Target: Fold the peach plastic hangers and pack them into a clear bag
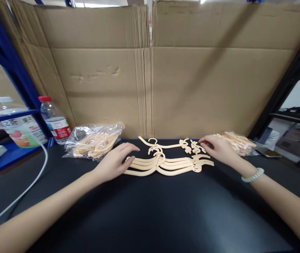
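Several pale beige plastic hangers (174,173) lie stacked in a row on the black table, hooks bunched at the middle. My left hand (118,160) is over their left ends, thumb and fingers apart; whether it touches them I cannot tell. Another hanger (165,146) lies behind the stack. Small beige pieces (197,147) lie in a cluster to its right. My right hand (217,147), with a pale beaded bracelet on its wrist, is beside this cluster, fingers loosely curved. Nothing shows in its grasp, though its fingertips are close to the pieces.
A clear bag of beige pieces (94,142) lies at left, another bag (241,142) behind my right hand. A red-capped bottle (56,121) and a larger jug (24,128) stand at left. A white cable (40,168) crosses the left side. Cardboard (205,88) walls the back. A phone (268,152) lies right.
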`<state>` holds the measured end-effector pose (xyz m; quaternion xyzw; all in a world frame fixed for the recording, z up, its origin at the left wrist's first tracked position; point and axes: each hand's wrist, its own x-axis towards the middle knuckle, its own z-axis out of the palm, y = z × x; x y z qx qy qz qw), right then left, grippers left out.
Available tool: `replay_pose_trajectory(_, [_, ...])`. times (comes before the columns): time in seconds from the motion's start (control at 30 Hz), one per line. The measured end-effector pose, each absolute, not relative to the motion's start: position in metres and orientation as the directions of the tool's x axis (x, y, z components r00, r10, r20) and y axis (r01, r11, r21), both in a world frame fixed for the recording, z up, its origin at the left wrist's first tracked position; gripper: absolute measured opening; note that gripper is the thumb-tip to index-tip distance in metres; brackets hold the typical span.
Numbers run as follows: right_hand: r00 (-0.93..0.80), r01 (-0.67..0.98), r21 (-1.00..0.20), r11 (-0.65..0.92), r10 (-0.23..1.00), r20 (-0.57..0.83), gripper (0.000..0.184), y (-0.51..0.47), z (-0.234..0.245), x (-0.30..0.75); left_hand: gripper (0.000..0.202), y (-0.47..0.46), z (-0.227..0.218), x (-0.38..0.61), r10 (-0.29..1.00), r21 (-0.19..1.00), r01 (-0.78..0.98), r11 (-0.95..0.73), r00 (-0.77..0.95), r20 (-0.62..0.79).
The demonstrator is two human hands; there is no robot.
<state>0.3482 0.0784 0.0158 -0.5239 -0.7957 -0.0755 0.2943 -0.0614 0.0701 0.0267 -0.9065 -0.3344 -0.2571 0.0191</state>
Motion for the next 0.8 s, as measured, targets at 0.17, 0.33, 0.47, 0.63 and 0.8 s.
replay_pose_trajectory(0.17, [-0.231,0.92,-0.192,0.342,0.868,0.44,0.017,0.088,0.007,0.367,0.026,0.106,0.033,-0.053,0.669,0.085,0.705,-0.704,0.618,0.413])
replay_pose_trajectory(0.33, [-0.201,0.932,-0.207,0.298,0.899,0.389,0.024,0.095,-0.011,0.371,0.025,0.149,0.033,-0.035,0.688,0.028,0.715,-0.698,0.66,0.302])
replay_pose_trajectory(0.47, [-0.179,0.935,-0.222,0.276,0.909,0.376,0.033,0.101,-0.019,0.376,0.024,0.177,0.026,-0.025,0.675,-0.006,0.696,-0.718,0.698,0.24])
replay_pose_trajectory(0.63, [-0.123,0.937,-0.273,0.217,0.938,0.323,0.03,0.108,-0.023,0.381,0.026,0.198,0.011,-0.014,0.66,-0.025,0.677,-0.736,0.725,0.194])
replay_pose_trajectory(0.8, [-0.013,0.941,-0.315,0.125,0.942,0.336,0.029,0.111,-0.025,0.373,0.025,0.202,0.006,-0.005,0.647,-0.047,0.674,-0.738,0.725,0.234])
